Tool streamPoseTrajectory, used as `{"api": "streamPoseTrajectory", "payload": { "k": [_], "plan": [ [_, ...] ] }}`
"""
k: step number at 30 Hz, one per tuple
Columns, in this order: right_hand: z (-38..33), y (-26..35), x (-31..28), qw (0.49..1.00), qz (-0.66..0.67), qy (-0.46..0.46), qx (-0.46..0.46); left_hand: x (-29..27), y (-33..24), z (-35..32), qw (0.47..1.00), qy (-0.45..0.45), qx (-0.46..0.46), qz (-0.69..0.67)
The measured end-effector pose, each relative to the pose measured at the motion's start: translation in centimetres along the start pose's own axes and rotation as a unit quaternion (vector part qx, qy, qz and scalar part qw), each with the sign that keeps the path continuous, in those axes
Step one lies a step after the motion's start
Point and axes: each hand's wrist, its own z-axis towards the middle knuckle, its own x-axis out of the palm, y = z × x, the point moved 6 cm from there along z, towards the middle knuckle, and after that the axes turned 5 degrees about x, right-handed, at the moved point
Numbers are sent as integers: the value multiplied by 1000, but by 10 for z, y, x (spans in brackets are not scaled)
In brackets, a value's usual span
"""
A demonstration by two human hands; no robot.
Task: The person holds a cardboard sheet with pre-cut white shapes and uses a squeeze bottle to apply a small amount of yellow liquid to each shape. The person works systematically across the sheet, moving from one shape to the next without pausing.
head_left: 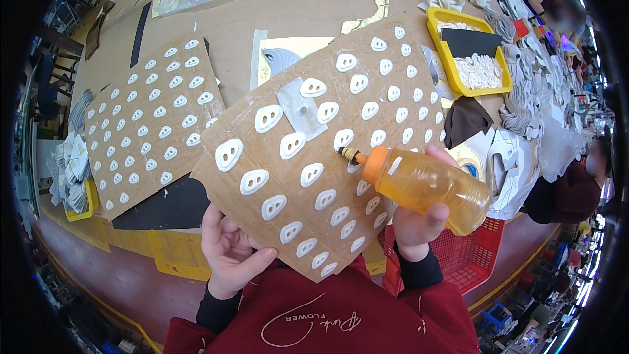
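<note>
My left hand (230,249) grips the near-left edge of a brown cardboard sheet (265,157), thumb on top and fingers under it. Rows of small white two-holed pieces (311,174) cover the sheet, which is held tilted above the table. In my right hand (422,223) is a clear squeeze bottle (429,187) with an orange cap and amber liquid. Its wrapped nozzle tip meets or nearly meets one white piece near the middle of the sheet. A grey tape patch (301,111) lies on the sheet's upper left part.
A second cardboard sheet with white pieces (147,124) lies at the left. A yellow tray (452,65) of small white parts stands at the far right, by stacks of grey pieces (521,92). A red plastic crate (468,255) sits below the table edge. Other people are at the right.
</note>
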Motion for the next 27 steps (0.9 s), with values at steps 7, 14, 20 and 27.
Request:
{"api": "streamPoseTrajectory", "payload": {
  "k": [7, 14, 20, 27],
  "plan": [
    [3, 1, 1, 995, 100, 23, -19, -1, 0, -2, 1000, 5, 3, 7],
    [26, -8, -15, 972, 212, -82, 55, -5, 4, -1, 1000, 6, 1, 5],
    [27, -16, -14, 978, 171, -54, 104, -5, 5, -2, 1000, 3, 4, 7],
    [28, -20, -11, 982, 158, -36, 97, -5, 4, -2, 1000, 2, 8, 10]
  ]
}}
